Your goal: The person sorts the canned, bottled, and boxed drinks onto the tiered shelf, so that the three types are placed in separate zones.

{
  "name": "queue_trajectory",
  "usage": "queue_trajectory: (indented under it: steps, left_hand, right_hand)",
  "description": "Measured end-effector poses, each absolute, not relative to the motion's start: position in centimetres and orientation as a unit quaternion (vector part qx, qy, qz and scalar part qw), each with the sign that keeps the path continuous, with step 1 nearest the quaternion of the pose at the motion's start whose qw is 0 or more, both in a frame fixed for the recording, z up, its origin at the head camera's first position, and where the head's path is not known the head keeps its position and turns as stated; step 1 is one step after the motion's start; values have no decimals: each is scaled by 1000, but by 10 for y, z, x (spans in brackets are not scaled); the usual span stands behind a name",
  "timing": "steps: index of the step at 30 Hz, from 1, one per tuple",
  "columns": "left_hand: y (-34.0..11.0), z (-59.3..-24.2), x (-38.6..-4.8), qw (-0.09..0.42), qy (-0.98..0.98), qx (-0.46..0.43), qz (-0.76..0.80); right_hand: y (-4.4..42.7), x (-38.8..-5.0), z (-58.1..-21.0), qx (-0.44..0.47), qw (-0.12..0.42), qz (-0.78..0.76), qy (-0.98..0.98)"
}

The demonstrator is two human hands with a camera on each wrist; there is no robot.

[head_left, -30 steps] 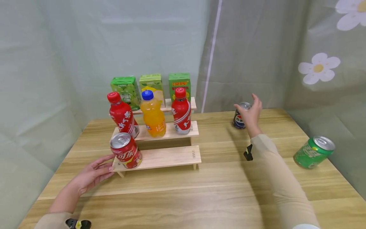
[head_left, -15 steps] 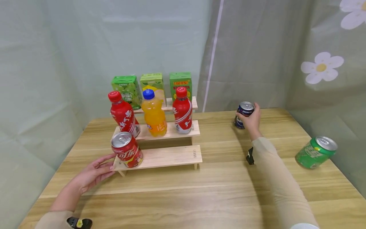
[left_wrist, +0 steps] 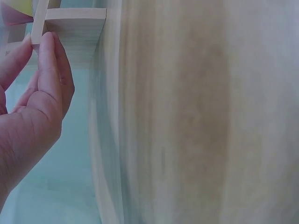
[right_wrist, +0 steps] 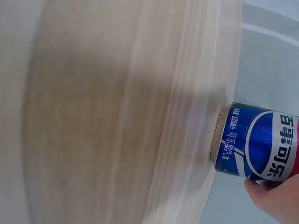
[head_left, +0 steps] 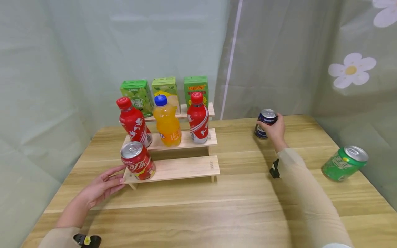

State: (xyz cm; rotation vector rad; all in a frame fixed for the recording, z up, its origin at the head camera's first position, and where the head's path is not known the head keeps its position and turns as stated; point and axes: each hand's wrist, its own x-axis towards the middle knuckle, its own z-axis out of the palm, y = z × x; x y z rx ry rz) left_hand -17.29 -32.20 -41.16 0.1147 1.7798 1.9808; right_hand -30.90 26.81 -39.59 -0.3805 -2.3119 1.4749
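At the back right of the table my right hand (head_left: 274, 131) grips a blue cola can (head_left: 267, 120), thumb on its left side and fingers round the right. The right wrist view shows the can (right_wrist: 261, 142) at close range, its base at the table surface. On the left, my left hand (head_left: 100, 187) pinches the left end of the lowest board of a tiered wooden shelf (head_left: 183, 167). In the left wrist view the thumb and fingers of that hand (left_wrist: 37, 93) meet at the board's end. A red cola can (head_left: 138, 162) stands beside it on that board.
Two red bottles (head_left: 134, 122) (head_left: 198, 119) and an orange soda bottle (head_left: 167, 124) stand on the middle tier. Green drink cartons (head_left: 136, 94) line the top one. A green can (head_left: 345, 163) sits near the table's right edge. Curtains (head_left: 266, 58) hang behind the table (head_left: 198, 213).
My right hand, spread beside the blue can a second ago, has closed round it. The left hand keeps its place at the shelf. The head view has shifted slightly.
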Motion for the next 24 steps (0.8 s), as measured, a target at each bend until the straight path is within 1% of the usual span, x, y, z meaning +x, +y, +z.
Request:
queue_trajectory:
  steps: [9, 15, 24]
  left_hand:
    - [-323, -410, -174, 236, 648, 53, 722]
    - [-323, -409, -173, 234, 655, 48, 717]
    - [-322, -410, -171, 227, 663, 42, 712]
  right_hand:
    - [274, -300, -388, -96, 163, 493, -849]
    - [277, -294, -387, -88, 140, 464, -870]
    - [266, -281, -377, -55, 113, 440, -889]
